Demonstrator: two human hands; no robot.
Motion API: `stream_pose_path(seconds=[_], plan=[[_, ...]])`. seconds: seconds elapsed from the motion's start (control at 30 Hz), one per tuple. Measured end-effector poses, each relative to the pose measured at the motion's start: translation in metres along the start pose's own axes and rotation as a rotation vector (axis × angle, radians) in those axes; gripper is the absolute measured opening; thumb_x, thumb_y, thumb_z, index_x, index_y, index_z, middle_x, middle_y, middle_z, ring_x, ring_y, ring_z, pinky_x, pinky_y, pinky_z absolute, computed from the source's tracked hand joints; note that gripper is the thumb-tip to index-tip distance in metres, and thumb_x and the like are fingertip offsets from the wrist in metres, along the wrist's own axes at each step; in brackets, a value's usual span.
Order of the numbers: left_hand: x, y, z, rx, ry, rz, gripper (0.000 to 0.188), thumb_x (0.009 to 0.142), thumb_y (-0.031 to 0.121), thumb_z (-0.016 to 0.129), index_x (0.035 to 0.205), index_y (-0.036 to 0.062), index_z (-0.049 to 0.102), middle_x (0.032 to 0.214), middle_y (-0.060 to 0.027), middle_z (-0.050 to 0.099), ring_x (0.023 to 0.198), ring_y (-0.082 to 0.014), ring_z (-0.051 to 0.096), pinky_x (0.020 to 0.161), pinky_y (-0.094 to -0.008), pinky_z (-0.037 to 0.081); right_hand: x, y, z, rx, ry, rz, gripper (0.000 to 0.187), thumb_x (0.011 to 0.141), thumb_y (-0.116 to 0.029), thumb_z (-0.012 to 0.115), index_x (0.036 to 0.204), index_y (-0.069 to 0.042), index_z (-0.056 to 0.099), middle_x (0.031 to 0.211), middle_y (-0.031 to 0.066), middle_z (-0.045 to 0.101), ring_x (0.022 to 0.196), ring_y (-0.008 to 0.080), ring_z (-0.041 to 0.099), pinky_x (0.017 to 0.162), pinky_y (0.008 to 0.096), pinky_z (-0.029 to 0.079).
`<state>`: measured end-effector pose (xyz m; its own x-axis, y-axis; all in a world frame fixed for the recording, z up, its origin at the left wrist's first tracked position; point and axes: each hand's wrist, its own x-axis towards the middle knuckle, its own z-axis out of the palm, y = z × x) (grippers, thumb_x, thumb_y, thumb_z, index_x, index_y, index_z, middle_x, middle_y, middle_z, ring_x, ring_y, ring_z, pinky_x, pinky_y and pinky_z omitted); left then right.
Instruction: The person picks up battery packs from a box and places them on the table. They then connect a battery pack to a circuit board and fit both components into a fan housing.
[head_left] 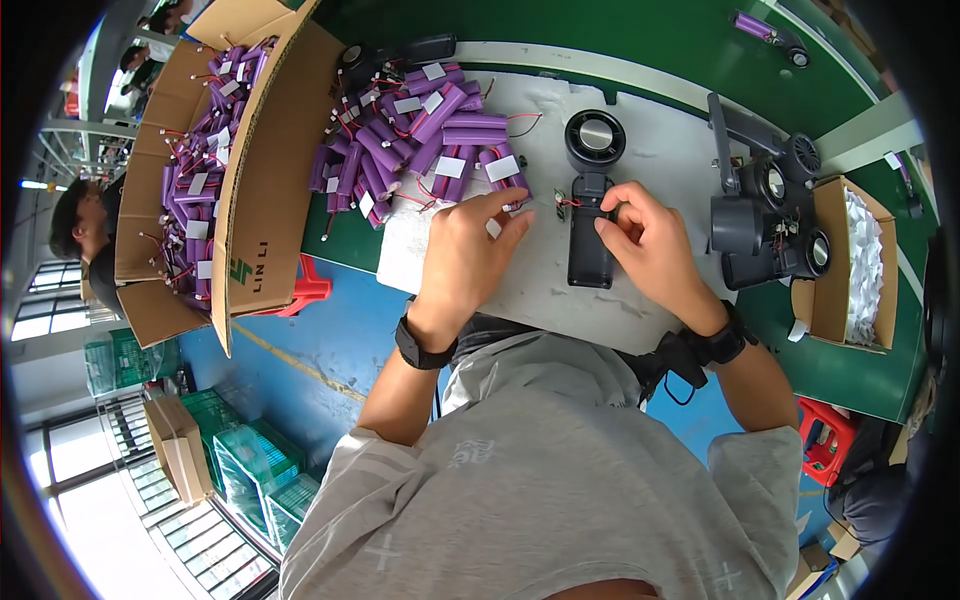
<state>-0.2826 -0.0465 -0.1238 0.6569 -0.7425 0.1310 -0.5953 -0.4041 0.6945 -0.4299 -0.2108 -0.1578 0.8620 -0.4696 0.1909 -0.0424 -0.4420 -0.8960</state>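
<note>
My left hand (468, 250) reaches to the near end of a purple battery pack (500, 168) with a white label, its thumb and index finger closing around that end. A black handheld fan (590, 235) lies on the white board with its round head pointing away from me and its handle toward me. Thin red wires and a small circuit board (561, 207) stick out at the left of the handle's top. Over the handle's right side, my right hand (652, 245) is curled with thumb and index close together near the wires. Whatever lies between those fingertips is too small to make out.
Purple battery packs (385, 150) are heaped left of the white board (660, 130). A large cardboard box (285, 150) of more packs stands at the left. Several black fan bodies (738, 225) sit at the right beside a small carton (887, 275) of white pieces.
</note>
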Motion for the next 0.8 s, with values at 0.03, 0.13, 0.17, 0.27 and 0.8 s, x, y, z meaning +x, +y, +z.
stream_pose_path(seconds=[0.03,0.13,0.17,0.27,0.8], plan=[[0.003,-0.004,0.002,-0.037,-0.002,0.025,0.023,0.084,0.015,0.072,0.101,-0.0008,0.069,0.072,-0.007,0.067,0.055,-0.0135,0.061,0.051,-0.0268,0.046,0.0,0.0,-0.001,0.002,0.003,0.001,0.017,0.086,-0.001,0.064,0.096,-0.002,0.051,0.05,0.0012,0.042,0.046,0.0064,0.036,0.047,0.025,0.027],[0.012,0.001,-0.007,-0.158,0.044,0.03,0.02,0.086,0.015,0.071,0.097,-0.0015,0.07,0.072,-0.0087,0.067,0.055,-0.0154,0.061,0.052,-0.0272,0.046,0.001,0.001,-0.006,-0.01,-0.05,0.008,0.022,0.084,-0.004,0.067,0.102,-0.003,0.053,0.06,0.0012,0.05,0.052,0.0066,0.04,0.049,0.0242,0.031],[0.014,0.008,-0.014,-0.245,0.106,-0.002,0.018,0.087,0.014,0.069,0.095,-0.0017,0.071,0.072,-0.0097,0.067,0.055,-0.0166,0.061,0.052,-0.0278,0.046,0.001,0.002,-0.006,-0.01,-0.043,0.013,0.022,0.084,-0.004,0.067,0.102,-0.003,0.053,0.06,0.0012,0.05,0.052,0.0066,0.04,0.049,0.0242,0.031],[0.017,0.042,-0.034,-0.372,0.079,0.017,0.016,0.088,0.013,0.068,0.094,-0.0019,0.07,0.073,-0.0115,0.066,0.057,-0.0188,0.061,0.053,-0.0287,0.046,0.002,-0.003,-0.003,0.032,0.122,-0.171,0.03,0.082,-0.006,0.071,0.106,-0.004,0.055,0.078,0.0028,0.058,0.061,0.0075,0.045,0.053,0.0243,0.037],[0.025,0.01,0.011,-0.189,-0.136,0.297,0.046,0.08,0.011,0.074,0.123,0.0041,0.058,0.101,-0.0115,0.064,0.087,-0.022,0.061,0.079,-0.0317,0.048,-0.002,-0.004,-0.006,0.075,0.246,-0.009,0.019,0.085,-0.004,0.066,0.102,-0.001,0.059,0.075,0.0094,0.062,0.062,0.0139,0.054,0.057,0.0253,0.042]])
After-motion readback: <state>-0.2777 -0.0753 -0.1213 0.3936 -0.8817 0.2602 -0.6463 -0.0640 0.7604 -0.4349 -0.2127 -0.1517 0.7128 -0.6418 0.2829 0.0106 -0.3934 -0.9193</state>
